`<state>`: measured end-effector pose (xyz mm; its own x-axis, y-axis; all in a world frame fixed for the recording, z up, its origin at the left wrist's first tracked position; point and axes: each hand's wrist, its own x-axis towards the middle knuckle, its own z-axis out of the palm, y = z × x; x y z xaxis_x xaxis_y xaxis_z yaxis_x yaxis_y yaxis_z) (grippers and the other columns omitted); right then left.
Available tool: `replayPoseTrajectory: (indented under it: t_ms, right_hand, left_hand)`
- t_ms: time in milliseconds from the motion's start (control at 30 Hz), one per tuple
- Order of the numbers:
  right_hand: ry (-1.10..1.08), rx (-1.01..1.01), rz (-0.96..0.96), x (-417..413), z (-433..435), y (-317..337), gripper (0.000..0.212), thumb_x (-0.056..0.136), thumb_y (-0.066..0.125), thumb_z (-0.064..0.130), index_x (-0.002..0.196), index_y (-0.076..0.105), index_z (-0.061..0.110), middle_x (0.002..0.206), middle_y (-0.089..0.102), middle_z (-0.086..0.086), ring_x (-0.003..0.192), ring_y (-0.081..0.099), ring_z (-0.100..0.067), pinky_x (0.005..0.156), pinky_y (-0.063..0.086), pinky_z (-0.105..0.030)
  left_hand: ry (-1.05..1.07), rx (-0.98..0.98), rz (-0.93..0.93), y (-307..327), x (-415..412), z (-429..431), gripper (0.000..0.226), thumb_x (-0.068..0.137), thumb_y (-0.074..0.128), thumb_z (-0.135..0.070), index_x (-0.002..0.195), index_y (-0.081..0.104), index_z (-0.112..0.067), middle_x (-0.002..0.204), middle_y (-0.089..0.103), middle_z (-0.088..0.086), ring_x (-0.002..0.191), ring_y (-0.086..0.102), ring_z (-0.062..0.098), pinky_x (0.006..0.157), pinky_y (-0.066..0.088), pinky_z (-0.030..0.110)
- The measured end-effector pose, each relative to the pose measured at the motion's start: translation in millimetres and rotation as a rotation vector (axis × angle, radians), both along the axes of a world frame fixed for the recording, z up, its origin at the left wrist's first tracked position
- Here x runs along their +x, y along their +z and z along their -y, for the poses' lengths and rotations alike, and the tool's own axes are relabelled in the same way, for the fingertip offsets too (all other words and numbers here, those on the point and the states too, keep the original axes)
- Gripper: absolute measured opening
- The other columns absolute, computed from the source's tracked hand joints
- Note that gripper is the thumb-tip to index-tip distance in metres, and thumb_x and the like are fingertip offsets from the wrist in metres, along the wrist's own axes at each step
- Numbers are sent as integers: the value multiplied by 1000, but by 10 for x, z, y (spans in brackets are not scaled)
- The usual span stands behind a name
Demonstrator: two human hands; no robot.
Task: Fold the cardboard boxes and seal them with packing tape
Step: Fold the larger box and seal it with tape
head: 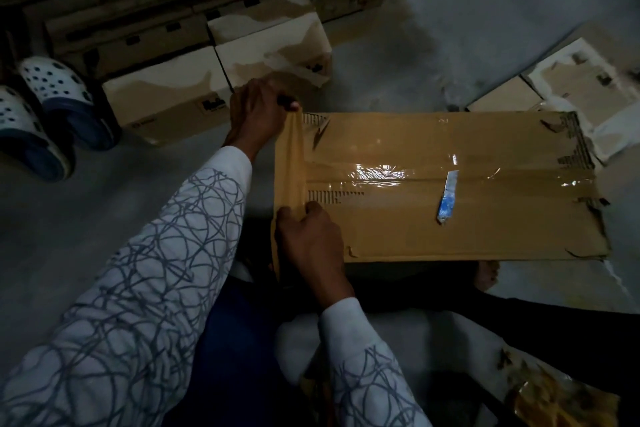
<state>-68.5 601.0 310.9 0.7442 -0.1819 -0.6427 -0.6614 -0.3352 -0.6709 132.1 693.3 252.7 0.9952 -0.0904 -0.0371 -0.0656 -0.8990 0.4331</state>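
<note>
Head view, looking down at a big brown corrugated cardboard box [467, 135] lying on the grey concrete floor [450, 28], right in front of the person's legs. Its top side faces up, and a band of clear glossy tape [381, 173] runs along the middle seam from left to right, catching the light. A small blue and white sticker strip [448, 196] sits crooked across that seam.

Both hands are at the box's left edge. A strip of brown packing tape [294, 163] is stretched along that edge from the far corner to the near one. The left hand [259, 107] is at the far corner, fingers curled and pinching the top end of the strip. There's something dark between the fingertips but I honestly can't tell what it is. The right hand [308, 236] is at the near end, fingers wrapped round the lower part of the strip, with the thumb lying on top of the box just beside a printed row of short black lines. How much of the tape is already stuck down, hard to say.

Both arms are in white sleeves with grey scribble lines [156, 270].

Around it: a pair of white and navy perforated clogs [55, 94] on the floor at far left, a stack of pale cardboard boxes [273, 42] behind the left hand, and some flattened pale cardboard pieces [588, 90] off the box's far right corner. Lighting's pretty dim overall.
</note>
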Motion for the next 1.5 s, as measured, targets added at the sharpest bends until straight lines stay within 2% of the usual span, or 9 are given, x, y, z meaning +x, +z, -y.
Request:
replayPoseTrajectory:
  t_ms: [267,500,667,767,867,967,1100,1333,1500]
  right_hand:
    - [-9,-19,14,-3,-30,0,36,97,48,40,111,57,9,114,64,-18,107,59,-38,80,37,-32]
    - [-39,-96,17,-29,-71,44,37,95,51,38,111,61,6,117,65,-21,109,58,-39,82,41,-34]
    - [-62,-119,-6,-35,-97,59,37,94,51,39,106,64,7,113,67,-19,106,60,-38,80,41,-33]
    - [-63,-123,-20,7,-103,73,40,92,53,41,108,65,6,114,67,-19,108,61,-38,82,43,-32]
    - [-63,-151,-16,9,-121,87,42,92,55,41,110,66,5,116,67,-20,110,60,-38,87,45,-33]
    - [-54,-152,-11,-21,-123,88,44,93,54,41,113,63,4,118,66,-20,111,59,-38,88,44,-33]
    - [-79,-112,-28,-87,-114,89,50,94,53,45,120,56,3,123,63,-21,115,58,-38,92,43,-35]
    - [20,-132,-24,-436,-225,154,49,99,46,47,126,48,7,125,61,-21,115,58,-39,92,43,-37]
    - [2,-177,-46,-736,-345,133,44,101,41,45,129,45,11,122,63,-21,113,59,-41,90,45,-39]
  left_hand:
    - [-18,-30,-50,-93,52,-7,18,94,63,-34,106,76,-29,121,68,5,116,59,27,96,46,36]
    - [-71,-65,-157,-209,30,-101,25,91,63,-46,115,71,-42,131,63,3,123,55,26,98,49,39]
    - [152,-75,-65,-50,117,-245,27,93,61,-25,119,70,-29,130,64,6,122,57,28,102,47,36]
    - [2,-263,-124,83,14,-231,26,95,63,-21,119,72,-20,125,68,5,119,60,21,103,46,30]
    - [-161,-265,-247,9,-290,-86,36,101,52,-20,136,59,-14,142,56,7,133,50,22,111,38,29]
    - [-191,-287,-250,-92,-388,-87,42,103,48,-20,144,49,-17,152,43,2,141,39,19,117,29,27]
    - [-189,-300,-198,-131,-387,-125,41,101,51,-16,142,52,-19,150,46,-2,139,41,14,110,27,16]
    - [-141,-218,-189,-182,-358,-89,40,99,50,-35,137,56,-30,143,54,-5,134,49,21,111,42,39]
    - [-133,-237,-195,-198,-380,-115,40,98,49,-35,138,55,-32,142,55,-3,133,50,21,110,42,39]
